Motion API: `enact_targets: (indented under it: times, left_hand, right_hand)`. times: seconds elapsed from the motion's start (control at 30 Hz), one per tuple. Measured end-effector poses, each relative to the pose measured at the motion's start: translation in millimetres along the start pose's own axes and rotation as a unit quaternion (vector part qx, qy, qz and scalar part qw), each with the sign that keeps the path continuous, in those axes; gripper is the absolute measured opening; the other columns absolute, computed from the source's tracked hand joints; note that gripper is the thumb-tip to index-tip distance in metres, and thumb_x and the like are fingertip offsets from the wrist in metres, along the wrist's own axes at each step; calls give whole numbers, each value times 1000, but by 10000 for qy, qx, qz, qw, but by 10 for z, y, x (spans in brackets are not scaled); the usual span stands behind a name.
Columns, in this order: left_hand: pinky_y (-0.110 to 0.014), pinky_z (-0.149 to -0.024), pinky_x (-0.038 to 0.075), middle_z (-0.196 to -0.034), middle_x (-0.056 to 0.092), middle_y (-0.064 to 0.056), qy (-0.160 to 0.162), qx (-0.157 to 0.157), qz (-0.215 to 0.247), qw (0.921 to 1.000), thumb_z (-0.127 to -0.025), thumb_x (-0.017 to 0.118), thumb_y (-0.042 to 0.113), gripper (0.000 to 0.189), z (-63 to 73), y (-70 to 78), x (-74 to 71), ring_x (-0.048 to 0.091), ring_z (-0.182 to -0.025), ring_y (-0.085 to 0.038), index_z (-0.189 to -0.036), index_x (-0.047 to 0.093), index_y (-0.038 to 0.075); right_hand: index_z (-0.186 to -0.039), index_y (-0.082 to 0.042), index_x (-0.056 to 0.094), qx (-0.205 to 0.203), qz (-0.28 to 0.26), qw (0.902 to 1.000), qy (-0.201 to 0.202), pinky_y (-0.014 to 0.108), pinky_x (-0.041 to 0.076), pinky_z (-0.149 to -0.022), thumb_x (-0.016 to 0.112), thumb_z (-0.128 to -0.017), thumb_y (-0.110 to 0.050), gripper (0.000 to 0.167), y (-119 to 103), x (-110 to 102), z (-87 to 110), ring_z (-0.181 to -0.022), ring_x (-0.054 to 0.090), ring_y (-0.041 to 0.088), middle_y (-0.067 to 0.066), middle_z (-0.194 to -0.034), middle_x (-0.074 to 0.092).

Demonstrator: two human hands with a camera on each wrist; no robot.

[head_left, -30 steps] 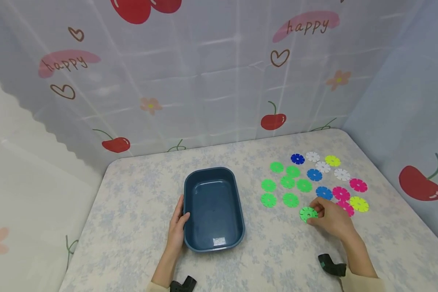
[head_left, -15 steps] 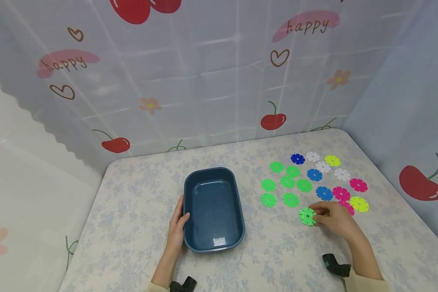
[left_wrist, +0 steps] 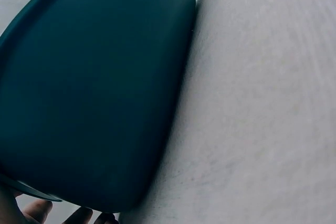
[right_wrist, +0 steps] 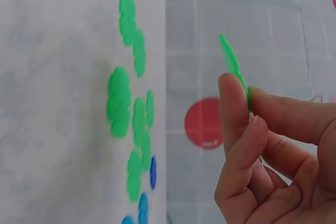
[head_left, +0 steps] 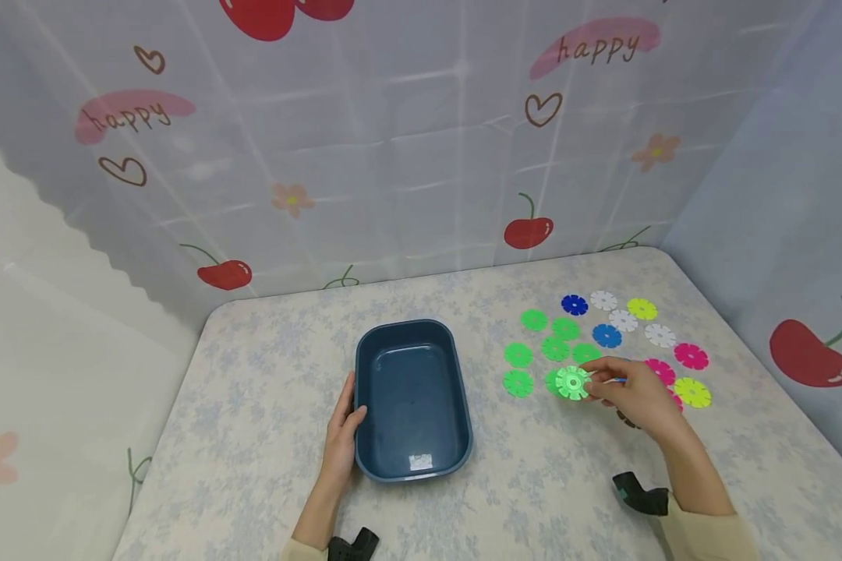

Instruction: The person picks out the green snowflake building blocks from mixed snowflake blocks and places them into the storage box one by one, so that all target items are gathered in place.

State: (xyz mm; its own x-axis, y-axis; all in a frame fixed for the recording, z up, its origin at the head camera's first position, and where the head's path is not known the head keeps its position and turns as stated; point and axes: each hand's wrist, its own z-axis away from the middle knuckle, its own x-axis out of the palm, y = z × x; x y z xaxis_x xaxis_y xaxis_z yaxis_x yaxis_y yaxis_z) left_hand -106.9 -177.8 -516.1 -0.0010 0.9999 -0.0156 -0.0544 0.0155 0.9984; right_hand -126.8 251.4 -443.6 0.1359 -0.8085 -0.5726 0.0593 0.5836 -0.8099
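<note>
A blue plastic basin (head_left: 412,405) stands on the table to the left of the discs. My left hand (head_left: 340,438) grips its left side, thumb over the rim and fingers against the outer wall. In the left wrist view the basin's dark outer wall (left_wrist: 94,93) fills much of the picture, fingertips (left_wrist: 38,209) showing at the bottom. My right hand (head_left: 638,396) pinches a notched green plastic disc (head_left: 571,383) between thumb and fingers. Up off the table, the pinched disc (right_wrist: 229,56) appears nearly edge-on in the right wrist view.
Several green discs (head_left: 518,355) lie between basin and right hand. Beyond them are blue (head_left: 606,336), white (head_left: 659,336), pink (head_left: 691,356) and yellow discs (head_left: 691,393). Something dark (head_left: 627,419) peeks out beneath the right hand. A printed curtain (head_left: 407,156) hangs behind the table.
My right hand has lifted the green disc and carried it away from me and slightly left, over another green disc. The left hand and basin stay put.
</note>
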Motion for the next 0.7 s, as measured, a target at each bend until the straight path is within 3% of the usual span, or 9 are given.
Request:
enact_targets:
  times: [0.17, 0.37, 0.43, 0.57, 0.7]
  left_hand:
    - [-46, -122, 7, -165, 11, 3, 24, -9, -10, 10000, -104, 40, 15, 59, -2, -1, -2, 3, -153, -21, -158, 17, 20]
    - [-19, -115, 16, -165, 12, 6, 17, -52, -40, 10000, -105, 42, 18, 59, -16, -8, -2, 5, -153, -17, -158, 17, 22]
    - [-23, -118, 15, -165, 12, 5, 0, 7, -22, 10000, -105, 42, 18, 59, -16, -8, -1, 5, -153, -18, -159, 17, 20]
    - [-45, -122, 8, -165, 11, 3, -22, 57, 24, 10000, -105, 41, 18, 59, -6, -5, -1, 3, -153, -20, -159, 16, 19]
    - [-50, -122, 7, -165, 9, 3, -24, 43, 57, 10000, -105, 41, 19, 59, 0, -10, -9, 3, -153, -20, -158, 17, 21]
  right_hand:
    - [-122, 4, 61, -405, -186, 9990, -48, 31, 58, -71, 64, -94, -11, 32, -262, 74, -137, -85, 72, 28, 15, -95, 62]
    - [-122, 4, 58, -632, -566, 9958, -346, 34, 58, -73, 59, -96, -5, 28, -559, 230, -343, -84, 73, 24, 17, -97, 60]
    - [-121, 5, 57, -687, -659, 9944, -468, 34, 58, -73, 59, -96, -4, 27, -652, 306, -428, -84, 72, 24, 17, -96, 59]
    - [-118, 5, 57, -587, -790, 9927, -697, 34, 58, -73, 58, -95, -3, 24, -847, 478, -585, -87, 72, 29, 16, -95, 59]
    - [-116, 5, 58, -475, -797, 9923, -819, 32, 58, -68, 59, -94, -4, 23, -1045, 667, -736, -84, 73, 28, 16, -95, 60]
